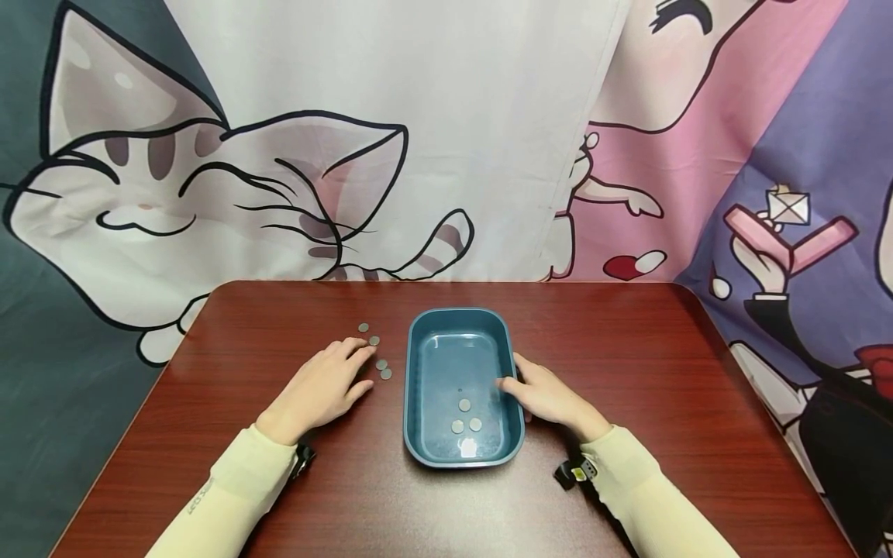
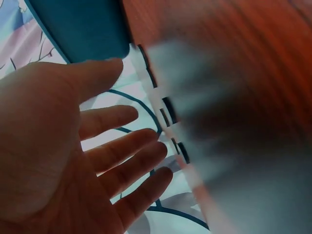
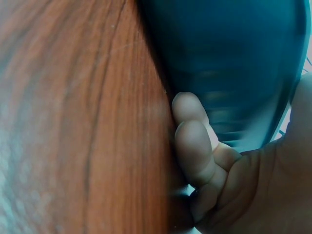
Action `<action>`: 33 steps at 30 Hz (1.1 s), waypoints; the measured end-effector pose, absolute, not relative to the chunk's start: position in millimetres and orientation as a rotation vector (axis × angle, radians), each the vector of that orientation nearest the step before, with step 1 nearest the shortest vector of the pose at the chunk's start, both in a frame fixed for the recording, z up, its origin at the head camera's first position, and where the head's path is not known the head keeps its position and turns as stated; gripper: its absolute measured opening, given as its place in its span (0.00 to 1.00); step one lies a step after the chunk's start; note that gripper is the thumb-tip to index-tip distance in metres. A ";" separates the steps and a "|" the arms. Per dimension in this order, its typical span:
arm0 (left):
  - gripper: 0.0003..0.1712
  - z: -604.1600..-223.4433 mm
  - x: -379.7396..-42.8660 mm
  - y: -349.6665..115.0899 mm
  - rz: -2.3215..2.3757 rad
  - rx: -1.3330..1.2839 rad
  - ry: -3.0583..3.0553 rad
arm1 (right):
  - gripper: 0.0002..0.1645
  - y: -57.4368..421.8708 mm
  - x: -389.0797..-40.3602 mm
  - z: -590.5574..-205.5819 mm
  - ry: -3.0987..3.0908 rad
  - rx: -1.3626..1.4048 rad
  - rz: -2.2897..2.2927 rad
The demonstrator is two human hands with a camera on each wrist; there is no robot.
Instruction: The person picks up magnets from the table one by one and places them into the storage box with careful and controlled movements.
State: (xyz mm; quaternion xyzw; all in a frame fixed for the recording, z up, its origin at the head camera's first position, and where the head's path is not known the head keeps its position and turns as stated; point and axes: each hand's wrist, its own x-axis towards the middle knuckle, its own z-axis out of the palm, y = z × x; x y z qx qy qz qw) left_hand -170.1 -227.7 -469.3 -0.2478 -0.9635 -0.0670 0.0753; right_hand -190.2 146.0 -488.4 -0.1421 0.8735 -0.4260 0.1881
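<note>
A blue rectangular plastic tray [image 1: 463, 457] stands on the table with 3 round silver-grey coins [image 1: 464, 404] on its floor near the front. My right hand [image 1: 551, 394] grips the tray's right wall: the thumb hooks over the rim, and in the right wrist view the curled fingers [image 3: 192, 141] lie low against the outer side. To the left of the tray, several similar coins [image 1: 381, 364] lie flat on the tabletop. My left hand [image 1: 322, 387] is over the table just beside them, its fingers spread and relaxed, with one fingertip close to a coin [image 1: 374, 341]. Nothing shows in its palm [image 2: 53, 146].
The reddish-brown wooden table [image 1: 628, 341] has rounded far corners. Behind it hangs a cloth printed with a cartoon cat [image 1: 146, 194] and other figures. Small dark devices [image 1: 575, 471] are strapped to both wrists.
</note>
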 end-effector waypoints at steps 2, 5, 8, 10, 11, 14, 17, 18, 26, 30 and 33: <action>0.28 -471.3 -170.3 -228.1 -0.198 -0.756 -2.876 | 0.26 146.1 -190.3 -488.8 2.460 -0.401 -1.196; 0.24 -474.3 -170.6 -228.5 -0.186 -0.771 -2.849 | 0.26 146.4 -190.1 -488.6 2.460 -0.402 -1.195; 0.19 -475.9 -171.5 -228.2 -0.168 -0.782 -2.841 | 0.27 146.6 -189.6 -487.4 2.457 -0.403 -1.196; 0.15 -476.3 -172.2 -228.1 -0.162 -0.786 -2.842 | 0.27 146.5 -189.4 -486.6 2.456 -0.403 -1.195; 0.14 -476.5 -172.5 -228.0 -0.156 -0.786 -2.846 | 0.27 146.3 -189.3 -486.3 2.456 -0.403 -1.194; 0.11 -476.9 -173.8 -227.8 -0.146 -0.783 -2.858 | 0.26 146.2 -189.4 -486.2 2.462 -0.399 -1.191; 0.10 -478.1 -174.9 -227.6 -0.135 -0.781 -2.863 | 0.26 146.1 -189.2 -486.4 2.467 -0.391 -1.190; 0.09 -478.6 -175.3 -227.5 -0.133 -0.782 -2.862 | 0.26 146.1 -189.2 -486.6 2.468 -0.388 -1.190; 0.08 -481.8 -176.8 -227.4 -0.129 -0.787 -2.839 | 0.25 145.5 -189.4 -486.3 2.467 -0.386 -1.190; 0.08 -482.4 -177.1 -226.9 -0.118 -0.769 -2.869 | 0.24 145.4 -189.4 -486.6 2.472 -0.391 -1.191; 0.08 -481.9 -176.6 -226.1 -0.114 -0.756 -2.893 | 0.23 145.5 -189.4 -487.2 2.475 -0.398 -1.191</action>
